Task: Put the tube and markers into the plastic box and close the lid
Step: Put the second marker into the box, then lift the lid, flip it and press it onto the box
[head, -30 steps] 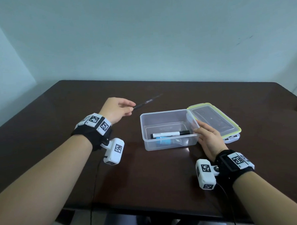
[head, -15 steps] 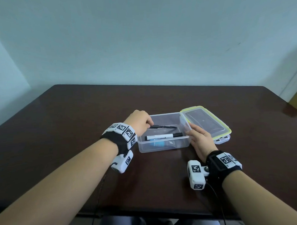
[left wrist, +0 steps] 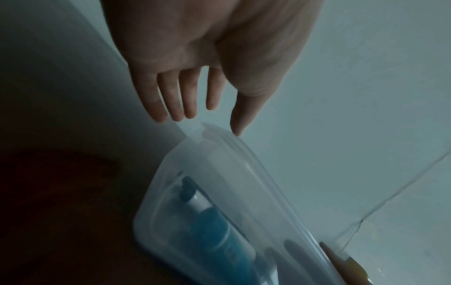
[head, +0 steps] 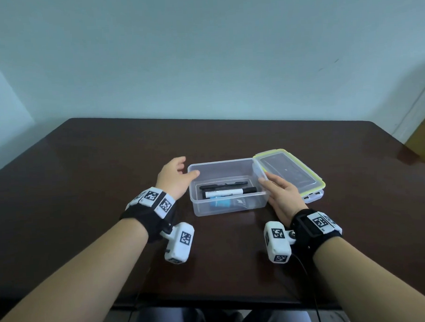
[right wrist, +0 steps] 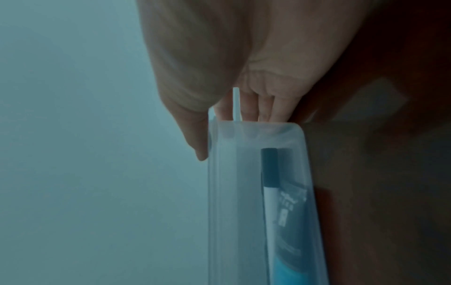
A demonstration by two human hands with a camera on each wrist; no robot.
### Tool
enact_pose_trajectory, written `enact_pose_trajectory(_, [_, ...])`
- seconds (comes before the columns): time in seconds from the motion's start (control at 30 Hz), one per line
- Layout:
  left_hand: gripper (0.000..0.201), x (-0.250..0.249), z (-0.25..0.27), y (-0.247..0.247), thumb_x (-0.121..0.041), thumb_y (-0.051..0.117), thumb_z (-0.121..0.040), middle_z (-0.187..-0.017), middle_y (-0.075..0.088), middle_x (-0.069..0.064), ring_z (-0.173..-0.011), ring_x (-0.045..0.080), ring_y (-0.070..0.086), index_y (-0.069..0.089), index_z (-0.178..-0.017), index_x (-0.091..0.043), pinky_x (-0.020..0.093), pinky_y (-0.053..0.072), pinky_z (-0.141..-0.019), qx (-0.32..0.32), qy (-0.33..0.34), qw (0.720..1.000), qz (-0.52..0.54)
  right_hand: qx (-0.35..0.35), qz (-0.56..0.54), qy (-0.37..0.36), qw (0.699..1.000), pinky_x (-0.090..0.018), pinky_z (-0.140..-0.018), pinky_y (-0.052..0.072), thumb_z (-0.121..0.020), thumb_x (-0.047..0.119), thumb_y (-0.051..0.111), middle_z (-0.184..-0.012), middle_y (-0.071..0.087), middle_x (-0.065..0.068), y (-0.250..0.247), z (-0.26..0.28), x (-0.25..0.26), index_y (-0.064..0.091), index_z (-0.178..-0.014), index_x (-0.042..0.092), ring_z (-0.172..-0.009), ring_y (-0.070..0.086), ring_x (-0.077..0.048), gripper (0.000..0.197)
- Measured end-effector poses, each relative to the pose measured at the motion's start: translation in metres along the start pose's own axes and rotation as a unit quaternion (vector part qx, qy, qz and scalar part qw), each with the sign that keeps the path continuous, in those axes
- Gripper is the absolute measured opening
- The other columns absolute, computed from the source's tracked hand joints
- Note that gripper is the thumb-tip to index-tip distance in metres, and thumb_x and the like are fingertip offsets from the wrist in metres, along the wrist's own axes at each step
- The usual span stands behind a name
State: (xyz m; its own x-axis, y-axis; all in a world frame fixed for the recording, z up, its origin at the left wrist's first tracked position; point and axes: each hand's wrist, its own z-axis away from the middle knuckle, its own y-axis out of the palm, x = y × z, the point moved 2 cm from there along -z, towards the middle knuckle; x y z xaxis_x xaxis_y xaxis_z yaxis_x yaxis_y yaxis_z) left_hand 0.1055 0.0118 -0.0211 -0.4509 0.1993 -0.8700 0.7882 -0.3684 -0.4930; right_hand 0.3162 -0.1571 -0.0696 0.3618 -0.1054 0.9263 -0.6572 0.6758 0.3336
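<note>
The clear plastic box [head: 229, 208] stands open mid-table. Inside lie a thin black marker [head: 223, 184], a white marker with a black cap [head: 230, 191] and a blue tube [head: 220, 203]. Its lid [head: 290, 174], rimmed in yellow-green, lies flat against the box's right end. My left hand [head: 182, 168] hovers empty at the box's left end, fingers straight and spread, thumb near the rim [left wrist: 219, 135]. My right hand [head: 268, 180] rests on the right end, straight fingers [right wrist: 253, 108] against the end wall, thumb along the rim. The tube [right wrist: 290, 268] and white marker [right wrist: 269, 173] show through the wall.
The dark brown table [head: 110, 189] runs wide to the left, behind and in front of the box. A pale wall [head: 202, 64] stands behind its far edge. The near edge [head: 213, 304] lies just below my wrists.
My left hand carried the thin black marker from the table into the box, let it go and drew back to the box's left end. The right hand stayed on the right end.
</note>
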Motion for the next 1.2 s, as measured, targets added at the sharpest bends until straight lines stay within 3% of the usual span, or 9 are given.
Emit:
enact_pose_trajectory(0.13, [0.068,0.012,0.012,0.003,-0.019,0.072,-0.086,-0.136,0.060,0.011,-0.113,0.023,0.063,0.042,-0.148,-0.013,0.043,0.053,-0.097,0.057,-0.037,0.996,0.053,-0.029,0.035,-0.006,0.999,-0.034,-0.095,0.053,-0.091,0.021,0.068,-0.111,0.072,-0.014,-0.005,-0.006,0.011,0.066,-0.116,0.002,-0.107,0.069,-0.025,0.031])
enact_pose_trajectory(0.23, [0.066,0.007,0.015,0.005,-0.008,0.071,-0.087,-0.129,0.060,0.011,-0.100,0.022,0.064,0.044,-0.147,-0.013,0.033,0.058,-0.078,0.072,-0.034,0.994,0.074,-0.088,0.126,-0.032,0.988,-0.034,-0.092,0.054,-0.092,0.020,0.065,-0.103,0.067,-0.013,-0.023,-0.011,0.033,0.069,-0.099,0.012,-0.095,0.065,-0.020,0.011])
enact_pose_trajectory(0.4, [0.053,0.005,0.010,0.007,-0.008,0.070,-0.088,-0.121,0.064,0.014,-0.099,0.026,0.067,0.052,-0.138,-0.009,0.036,0.059,-0.075,0.064,-0.068,0.989,0.114,-0.140,0.386,-0.123,0.903,-0.030,-0.090,0.050,-0.086,0.017,0.070,-0.115,0.069,-0.006,-0.057,-0.008,0.077,0.068,-0.121,0.008,-0.099,0.065,-0.019,0.036])
enact_pose_trajectory(0.57, [0.038,0.011,0.006,0.007,-0.013,0.071,-0.088,-0.110,0.070,0.012,-0.094,0.021,0.069,0.061,-0.125,-0.011,0.044,0.060,-0.080,0.063,-0.103,0.984,0.128,-0.112,0.606,-0.024,0.787,-0.041,-0.098,0.048,-0.071,0.044,0.074,-0.141,0.049,-0.012,-0.084,-0.009,0.065,0.047,-0.142,0.018,-0.122,0.053,-0.030,0.080])
enact_pose_trajectory(0.7, [0.039,0.013,0.009,0.005,-0.023,0.072,-0.087,-0.109,0.072,0.010,-0.102,0.024,0.069,0.064,-0.123,-0.012,0.048,0.058,-0.087,0.058,-0.104,0.987,0.104,-0.078,0.636,0.007,0.768,-0.044,-0.105,0.043,-0.060,0.055,0.082,-0.151,0.033,-0.010,-0.090,-0.010,0.047,0.036,-0.149,0.020,-0.130,0.046,-0.032,0.106])
enact_pose_trajectory(0.8, [0.040,0.013,0.010,0.003,-0.026,0.071,-0.088,-0.110,0.072,0.009,-0.102,0.023,0.069,0.063,-0.124,-0.014,0.045,0.059,-0.085,0.068,-0.108,0.987,0.095,-0.082,0.658,-0.009,0.748,-0.043,-0.099,0.048,-0.060,0.053,0.082,-0.148,0.039,-0.008,-0.089,-0.015,0.042,0.045,-0.144,0.026,-0.123,0.053,-0.031,0.096])
enact_pose_trajectory(0.97, [0.044,0.013,0.012,0.004,-0.032,0.070,-0.089,-0.115,0.070,0.007,-0.102,0.021,0.068,0.060,-0.128,-0.015,0.040,0.059,-0.082,0.079,-0.116,0.986,0.093,-0.104,0.635,-0.050,0.764,-0.020,-0.061,0.047,-0.069,0.031,0.077,-0.125,0.062,-0.010,-0.087,-0.015,0.049,0.068,-0.123,0.027,-0.103,0.063,-0.027,0.054])
enact_pose_trajectory(1.1, [0.039,0.014,0.014,0.001,-0.036,0.068,-0.089,-0.115,0.069,0.005,-0.101,0.021,0.068,0.062,-0.123,-0.017,0.039,0.059,-0.082,0.084,-0.114,0.985,0.100,-0.160,0.542,-0.102,0.819,-0.020,-0.080,0.043,-0.076,0.031,0.072,-0.115,0.072,-0.011,-0.075,-0.005,0.059,0.076,-0.112,0.021,-0.109,0.065,-0.026,0.038])
enact_pose_trajectory(1.2, [0.038,0.011,0.013,-0.001,-0.038,0.066,-0.090,-0.115,0.070,0.005,-0.098,0.021,0.070,0.064,-0.121,-0.016,0.037,0.060,-0.076,0.076,-0.110,0.984,0.122,-0.198,0.454,-0.127,0.860,-0.021,-0.081,0.044,-0.080,0.036,0.071,-0.107,0.074,-0.005,-0.064,0.000,0.076,0.076,-0.114,0.019,-0.096,0.067,-0.021,0.039])
